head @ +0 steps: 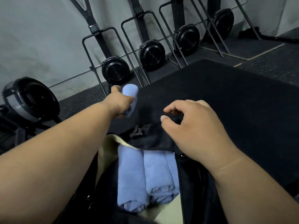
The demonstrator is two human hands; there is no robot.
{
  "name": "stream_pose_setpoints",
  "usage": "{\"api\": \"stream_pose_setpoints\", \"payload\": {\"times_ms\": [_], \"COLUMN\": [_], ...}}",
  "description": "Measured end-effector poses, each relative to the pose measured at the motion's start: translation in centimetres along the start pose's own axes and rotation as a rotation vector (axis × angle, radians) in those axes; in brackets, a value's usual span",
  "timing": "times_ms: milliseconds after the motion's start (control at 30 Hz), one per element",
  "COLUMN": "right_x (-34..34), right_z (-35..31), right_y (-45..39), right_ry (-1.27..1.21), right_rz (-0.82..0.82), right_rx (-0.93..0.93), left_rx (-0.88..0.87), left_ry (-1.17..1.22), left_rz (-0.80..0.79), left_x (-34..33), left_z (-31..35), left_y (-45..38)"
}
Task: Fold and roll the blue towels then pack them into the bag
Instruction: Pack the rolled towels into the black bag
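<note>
We're at the packing step, by the look of it. Left hand (119,102) has its grip wrapped round a rolled blue towel (130,97) out at the far left edge of the black mat (226,97). Right hand (191,126) hovers over the bag flap (155,138), fingers loosely curled, pinching nothing. Packed towel rolls (145,175) already lie side by side in the bag (194,183). Next move probably needs that flap held back; there's a cream-lined gap left of the rolls.
</note>
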State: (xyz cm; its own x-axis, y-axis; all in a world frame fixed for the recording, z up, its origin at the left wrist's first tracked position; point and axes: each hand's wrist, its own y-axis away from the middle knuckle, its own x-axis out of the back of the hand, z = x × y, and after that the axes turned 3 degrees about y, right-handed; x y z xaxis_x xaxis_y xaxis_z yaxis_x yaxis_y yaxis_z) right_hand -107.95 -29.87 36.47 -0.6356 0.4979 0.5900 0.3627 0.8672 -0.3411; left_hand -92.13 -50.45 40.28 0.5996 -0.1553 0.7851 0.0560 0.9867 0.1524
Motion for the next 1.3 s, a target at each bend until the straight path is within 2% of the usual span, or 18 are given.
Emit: {"api": "stream_pose_setpoints", "payload": {"times_ms": [167,333,467,667,900,1067,1167,1300], "right_x": [0.9,0.8,-0.1,-1.6,-3.4,-4.2,-4.2,-4.5], "right_z": [-3.8,-6.9,-8.6,-9.6,-10.5,-10.5,-10.5,-10.1], "right_y": [3.2,6.7,9.5,12.3,13.3,12.7,12.0,11.4], "right_ry": [-0.001,0.042,0.21,0.438,0.509,0.517,0.451,0.404], "right_rz": [-0.02,-0.081,-0.161,-0.341,-0.46,-0.452,-0.419,-0.426], "right_rx": [0.104,0.168,0.245,0.323,0.351,0.335,0.304,0.292], "left_rx": [-0.06,-0.114,-0.034,0.096,0.144,0.112,0.112,0.152], "left_ry": [0.01,0.171,0.487,0.558,0.433,0.429,0.559,0.777], "left_rz": [0.125,0.165,0.089,0.027,0.025,0.075,0.073,-0.034], "left_x": [4.9,8.3,9.0,6.9,4.5,3.5,3.1,2.1], "left_z": [-1.4,-3.6,-7.2,-12.4,-14.2,-13.6,-13.3,-12.7], "left_y": [7.1,15.7,21.5,27.9,30.0,29.6,28.6,27.3]}}
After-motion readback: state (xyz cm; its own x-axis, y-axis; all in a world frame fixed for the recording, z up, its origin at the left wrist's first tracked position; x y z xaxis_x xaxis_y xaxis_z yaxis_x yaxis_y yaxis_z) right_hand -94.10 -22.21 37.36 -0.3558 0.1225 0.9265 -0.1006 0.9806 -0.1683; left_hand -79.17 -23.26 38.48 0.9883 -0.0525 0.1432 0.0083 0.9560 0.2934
